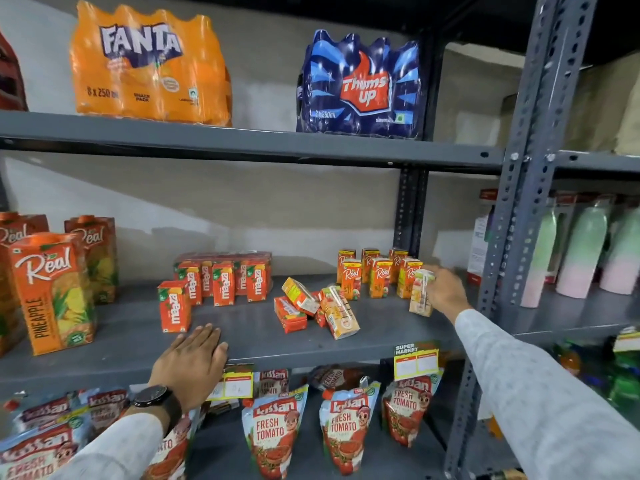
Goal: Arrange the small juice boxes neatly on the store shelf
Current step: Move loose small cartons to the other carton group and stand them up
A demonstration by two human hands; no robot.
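Observation:
On the grey middle shelf point(263, 344), small Real juice boxes point(379, 271) stand upright in rows at the back right. My right hand point(446, 292) grips one pale small juice box point(420, 294) upright beside that group. A loose pile of tipped juice boxes point(313, 308) lies in the shelf's middle. Small Maaza boxes point(223, 282) stand in a cluster to the left, with one Maaza box point(174, 306) apart in front. My left hand point(194, 365) rests flat on the shelf's front edge, fingers together, holding nothing.
Tall Real pineapple cartons point(52, 292) stand at the shelf's left. Fanta point(149, 64) and Thums Up point(360, 88) packs sit on the shelf above. Kissan tomato pouches point(273, 431) hang below. A perforated grey upright point(519, 202) stands right of my right hand, with bottles point(585, 251) beyond.

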